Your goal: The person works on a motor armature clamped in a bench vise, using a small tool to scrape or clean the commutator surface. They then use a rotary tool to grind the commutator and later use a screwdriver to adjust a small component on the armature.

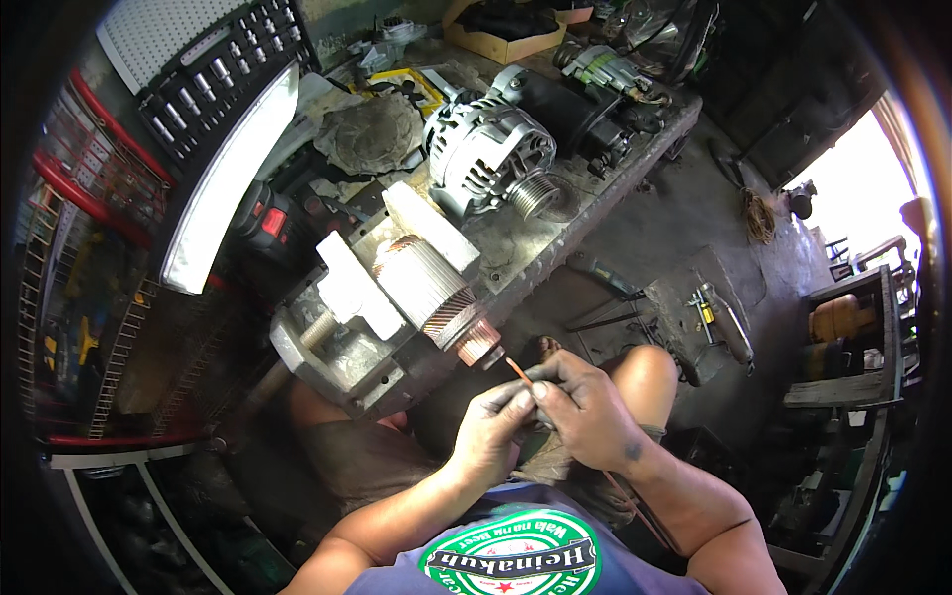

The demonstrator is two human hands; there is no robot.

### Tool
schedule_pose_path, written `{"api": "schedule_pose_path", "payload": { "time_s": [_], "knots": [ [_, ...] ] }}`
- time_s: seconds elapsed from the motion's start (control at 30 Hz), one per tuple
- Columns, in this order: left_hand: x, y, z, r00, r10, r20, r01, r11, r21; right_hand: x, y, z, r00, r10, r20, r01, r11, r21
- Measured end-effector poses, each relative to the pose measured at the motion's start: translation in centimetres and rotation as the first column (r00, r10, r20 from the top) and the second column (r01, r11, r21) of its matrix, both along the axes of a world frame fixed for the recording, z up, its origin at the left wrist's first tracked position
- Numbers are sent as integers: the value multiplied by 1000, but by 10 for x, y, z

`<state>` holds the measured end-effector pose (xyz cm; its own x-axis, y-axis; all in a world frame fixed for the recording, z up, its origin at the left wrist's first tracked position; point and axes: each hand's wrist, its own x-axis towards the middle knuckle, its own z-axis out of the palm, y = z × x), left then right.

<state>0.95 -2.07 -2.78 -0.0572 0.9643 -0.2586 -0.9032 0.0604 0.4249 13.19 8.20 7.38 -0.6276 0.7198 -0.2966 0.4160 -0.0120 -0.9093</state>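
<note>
Between the fingertips of both hands is a thin copper-coloured wire (pixel 517 369), its short end pointing up and left. My left hand (pixel 489 428) pinches it from one side. My right hand (pixel 592 412) closes on it from the other, thumb against thumb. A reddish length hangs below my right wrist; whether it is the same wire is hidden. Just beyond the wire's tip is the shaft end of a motor armature (pixel 424 285), its copper commutator (pixel 478 341) facing me. The armature sits between the pale jaws of a bench vise (pixel 349 288).
Behind the vise, an alternator (pixel 486 154) with a ribbed pulley stands on the workbench (pixel 526 253). Farther back lie a black cylindrical motor (pixel 555 109) and a cardboard box (pixel 501 35). A socket set (pixel 223 74) and a bright lamp (pixel 233 183) stand left. Tools (pixel 724 317) lie on the floor at right.
</note>
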Motion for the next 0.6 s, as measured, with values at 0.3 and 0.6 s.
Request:
{"api": "schedule_pose_path", "payload": {
  "time_s": [0.3,0.6],
  "knots": [
    [-51,-39,22,516,176,-839,-228,972,63,57,35,-118,910,-414,-2,360,794,-490],
    [-129,30,40,-705,35,-708,-458,740,492,38,66,-158,987,-155,34,155,897,-414]
  ]
}}
